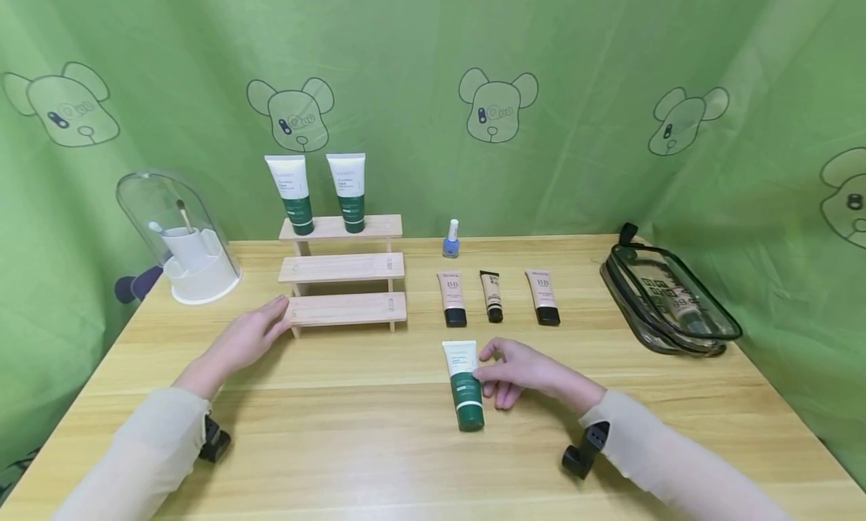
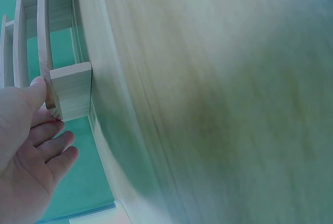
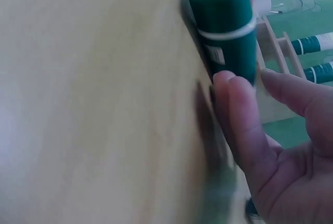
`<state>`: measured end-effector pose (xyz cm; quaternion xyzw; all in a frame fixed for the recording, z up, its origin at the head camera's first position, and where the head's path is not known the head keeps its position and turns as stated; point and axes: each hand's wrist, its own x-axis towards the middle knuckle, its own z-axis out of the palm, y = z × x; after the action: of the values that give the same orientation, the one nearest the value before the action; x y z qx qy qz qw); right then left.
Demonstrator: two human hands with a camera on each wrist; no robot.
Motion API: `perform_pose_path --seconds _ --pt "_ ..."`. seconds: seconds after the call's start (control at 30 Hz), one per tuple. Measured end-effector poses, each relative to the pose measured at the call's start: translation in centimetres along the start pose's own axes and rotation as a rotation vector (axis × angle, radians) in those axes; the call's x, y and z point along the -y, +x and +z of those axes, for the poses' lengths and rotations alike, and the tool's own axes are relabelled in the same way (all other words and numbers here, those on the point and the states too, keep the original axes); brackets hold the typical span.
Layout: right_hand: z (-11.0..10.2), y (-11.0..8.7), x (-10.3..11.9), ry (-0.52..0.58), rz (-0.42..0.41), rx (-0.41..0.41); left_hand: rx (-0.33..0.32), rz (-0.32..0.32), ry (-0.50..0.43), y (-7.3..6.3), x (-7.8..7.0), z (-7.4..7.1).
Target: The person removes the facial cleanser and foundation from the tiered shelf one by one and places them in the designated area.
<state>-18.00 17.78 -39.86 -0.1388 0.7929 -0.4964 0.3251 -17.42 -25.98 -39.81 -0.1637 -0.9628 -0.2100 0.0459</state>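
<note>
My left hand (image 1: 246, 337) pinches the left end of the lowest board of a three-step wooden display stand (image 1: 345, 310); in the left wrist view the thumb lies on one face of the board, the index finger beneath. Toward the table's middle, my right hand (image 1: 517, 374) holds a white and green squeeze tube (image 1: 464, 386) by its right edge between thumb and fingers. The tube's green cap (image 3: 221, 5) points toward me. Whether the tube touches the table cannot be told. Two matching tubes (image 1: 293, 198) stand upright on the top step.
Three small cosmetic tubes (image 1: 452, 299) lie in a row behind the held tube. Farther back stands a blue nail polish bottle (image 1: 451, 239). A clear zip pouch (image 1: 670, 299) lies at right. At left, a domed brush holder (image 1: 196, 273) stands by the green curtain (image 1: 419, 190).
</note>
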Motion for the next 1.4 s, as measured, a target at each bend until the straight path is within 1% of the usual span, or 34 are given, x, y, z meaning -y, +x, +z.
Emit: perform_pose_path --seconds 0.13,0.27,0.47,0.63,0.77,0.97,1.23,1.4 --pt "-1.1 0.0 1.0 -0.038 -0.043 -0.011 -0.001 0.0 -0.003 0.0 -0.1 -0.1" --pt "-2.1 0.6 2.6 -0.075 -0.093 -0.026 0.001 0.0 -0.001 0.0 0.0 -0.1" --pt "-3.0 2.4 5.4 -0.088 -0.183 -0.08 -0.001 0.003 0.006 0.0 0.0 0.0" --pt "-3.2 3.9 8.2 -0.12 -0.256 -0.129 -0.001 0.005 0.007 0.0 0.0 0.1" --pt "-3.2 5.6 10.1 -0.131 -0.314 -0.155 -0.002 0.005 0.006 0.0 0.1 0.1" --pt "-2.9 8.6 12.6 -0.127 -0.363 -0.214 0.001 0.002 0.008 0.0 0.0 0.0" --pt "-2.1 12.3 16.1 -0.079 -0.427 -0.29 -0.01 0.001 0.009 0.0 0.3 0.2" --pt "-1.6 14.1 18.1 -0.037 -0.452 -0.332 -0.011 0.001 0.006 0.0 0.3 0.2"
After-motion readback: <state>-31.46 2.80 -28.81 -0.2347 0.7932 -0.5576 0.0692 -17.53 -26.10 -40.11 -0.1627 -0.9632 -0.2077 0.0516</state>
